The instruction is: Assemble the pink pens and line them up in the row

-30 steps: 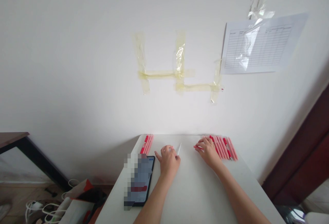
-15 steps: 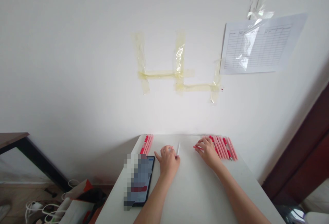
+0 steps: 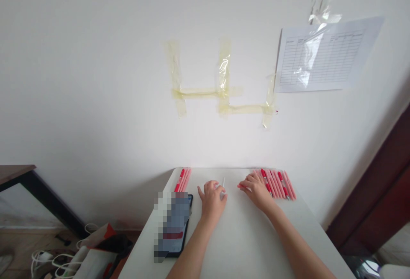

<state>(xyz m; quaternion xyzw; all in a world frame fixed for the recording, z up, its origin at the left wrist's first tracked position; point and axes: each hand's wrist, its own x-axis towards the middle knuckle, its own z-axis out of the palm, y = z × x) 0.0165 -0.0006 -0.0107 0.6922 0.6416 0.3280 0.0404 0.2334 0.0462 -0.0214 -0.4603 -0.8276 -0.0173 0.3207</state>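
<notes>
The red piece (image 3: 239, 186) pinched in my right hand (image 3: 255, 191) has shifted slightly left, above the counter (image 3: 243, 236); my left hand (image 3: 213, 198) is at a white stick (image 3: 224, 181), grip unclear to me. Pink pens (image 3: 276, 183) lie beyond my right.

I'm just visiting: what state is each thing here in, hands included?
Left hand: fingers bent and spread; grip unclear.
White stick: partly hidden by that hand.
Right hand: fingertips closed on a red piece.
Left pens: lying side by side.
Right pens: lying side by side, partly hidden.
Phone: lying flat, partly pixelated.
Paper sheet: taped up.
</notes>
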